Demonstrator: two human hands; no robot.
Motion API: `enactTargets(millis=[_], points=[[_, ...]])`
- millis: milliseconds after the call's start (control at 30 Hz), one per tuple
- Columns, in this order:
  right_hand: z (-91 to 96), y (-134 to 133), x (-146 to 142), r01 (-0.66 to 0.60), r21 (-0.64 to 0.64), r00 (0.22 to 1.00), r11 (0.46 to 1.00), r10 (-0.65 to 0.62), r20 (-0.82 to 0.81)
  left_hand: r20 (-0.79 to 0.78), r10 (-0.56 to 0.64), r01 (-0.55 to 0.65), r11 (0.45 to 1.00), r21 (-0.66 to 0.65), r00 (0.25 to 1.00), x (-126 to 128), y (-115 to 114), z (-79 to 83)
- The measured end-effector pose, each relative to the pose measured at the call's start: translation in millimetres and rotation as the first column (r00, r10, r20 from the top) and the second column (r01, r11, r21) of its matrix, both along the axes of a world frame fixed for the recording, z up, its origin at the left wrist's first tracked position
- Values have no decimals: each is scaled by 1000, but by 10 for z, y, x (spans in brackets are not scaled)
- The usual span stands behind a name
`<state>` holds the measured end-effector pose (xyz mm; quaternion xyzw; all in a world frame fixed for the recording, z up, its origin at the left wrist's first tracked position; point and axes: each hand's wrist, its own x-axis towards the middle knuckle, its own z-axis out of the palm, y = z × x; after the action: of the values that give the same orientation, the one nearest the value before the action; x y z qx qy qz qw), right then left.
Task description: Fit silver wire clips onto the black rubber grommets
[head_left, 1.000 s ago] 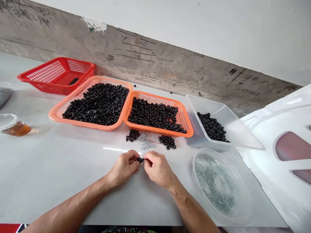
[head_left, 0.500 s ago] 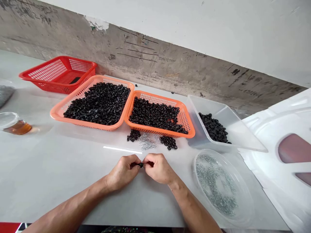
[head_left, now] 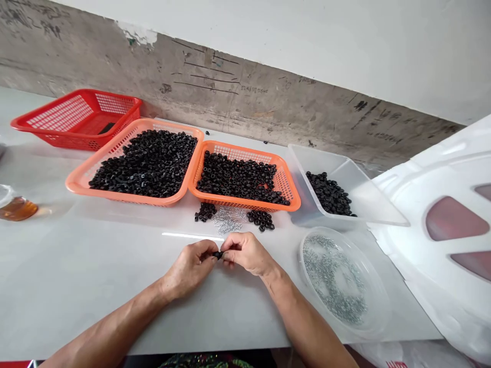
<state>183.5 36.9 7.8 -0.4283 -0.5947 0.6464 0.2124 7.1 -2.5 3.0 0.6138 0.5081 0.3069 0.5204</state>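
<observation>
Between the fingertips of both hands is a small black ring-like part [head_left: 218, 254], partly covered by the fingers. My left hand [head_left: 191, 267] pinches it from the left. From the right, my right hand [head_left: 245, 254] has thumb and forefinger closed on it, the other fingers curled beneath. Just beyond the hands lie a small heap of black parts [head_left: 205, 211], a scatter of tiny silver balls [head_left: 229, 220] and a second heap of black rings [head_left: 261, 220]. A white strip [head_left: 192, 236] lies on the table near my left fingers.
Two orange baskets, a larger one [head_left: 81, 188] and a smaller one [head_left: 294, 200], hold many black parts. A red basket [head_left: 23, 123] stands far left, near a cup of amber liquid [head_left: 18, 208]. At right are a clear bin [head_left: 378, 202] of black parts and a round tub [head_left: 378, 286] of silver balls.
My right hand has turned, and its fingers now show curled below the black part. Both hands sit slightly further left and higher in the picture. The whole view has shifted a little.
</observation>
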Motion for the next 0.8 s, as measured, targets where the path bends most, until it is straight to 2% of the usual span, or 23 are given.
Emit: enactTargets(millis=[67,167,300,400,500,633,800], points=[[-15,20,11,6,-54,999,999,-9,-45,-30,-6,7,999,38,1000,3,-3,16],[8,5,-8,33,48,998,998,-36,61,-27,-11,12,999,36,1000,19,9,-17],[126,-32,-7,81,162,984,983,-105,141,155,44,-27,993,-111,987,35,50,-77],[201,-55,20,116,229,974,967,-156,167,271,111,-58,978,-199,956,26,80,-47],[219,-86,23,118,381,954,917,-211,212,297,154,-90,972,-219,942,19,87,9],[205,-134,-17,62,557,938,828,-239,252,313,163,-97,972,-215,936,39,71,21],[179,-163,-53,-22,678,935,735,-224,273,314,169,-109,973,-202,934,64,57,-46]])
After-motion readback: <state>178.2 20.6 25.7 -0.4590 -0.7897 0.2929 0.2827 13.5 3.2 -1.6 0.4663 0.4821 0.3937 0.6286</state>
